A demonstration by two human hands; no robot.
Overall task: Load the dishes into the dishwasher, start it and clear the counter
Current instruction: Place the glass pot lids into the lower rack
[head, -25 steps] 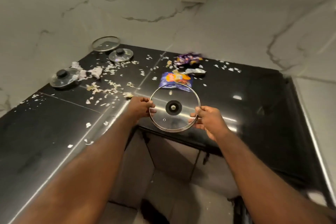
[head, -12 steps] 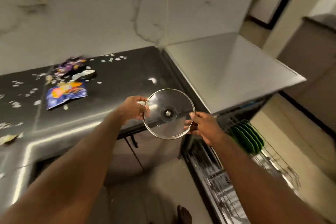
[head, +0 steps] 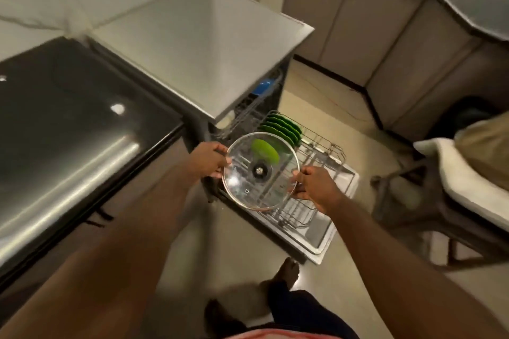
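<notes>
Loading step, pretty much: the glass lid [head: 248, 190] is held by its rim in the left hand [head: 210, 158] and right hand [head: 316, 187] near the rack [head: 325, 154], so a free slot probably needs to be picked next.

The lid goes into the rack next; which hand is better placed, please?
Right, probably: the right hand grips the lid over the rack; the left hand grips it toward the counter.

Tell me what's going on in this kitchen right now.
A person is loading the open dishwasher. The left hand and right hand grip a glass pot lid by its rim, holding it above the pulled-out lower rack. A row of green plates already stands in that rack. The lid is not yet set down.
</notes>
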